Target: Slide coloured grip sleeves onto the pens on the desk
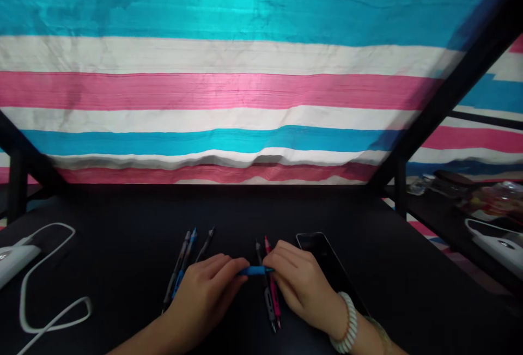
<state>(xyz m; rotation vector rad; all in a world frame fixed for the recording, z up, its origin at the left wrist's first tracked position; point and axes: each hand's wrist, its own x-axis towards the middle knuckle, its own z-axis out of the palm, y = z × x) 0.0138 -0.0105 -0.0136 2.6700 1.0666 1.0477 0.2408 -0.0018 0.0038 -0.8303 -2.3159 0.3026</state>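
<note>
A blue pen (255, 270) lies level between my two hands, above the dark table. My left hand (208, 289) pinches its left end, and my right hand (300, 281) has its fingers closed on the right end. Under the blue pen and beside my right hand are a pink pen (274, 295) and a grey pen (267, 300), lying side by side. To the left of my left hand lie a dark pen (176, 270), another blue pen (186, 262) and a black pen (206, 242), partly hidden by that hand.
A dark phone (327, 257) lies behind my right wrist. At the left edge, a white device (18, 262) has a looping white cable (25, 289). Black frame bars and a striped sheet (229, 91) stand behind the table (122, 219). Another surface with items is at right.
</note>
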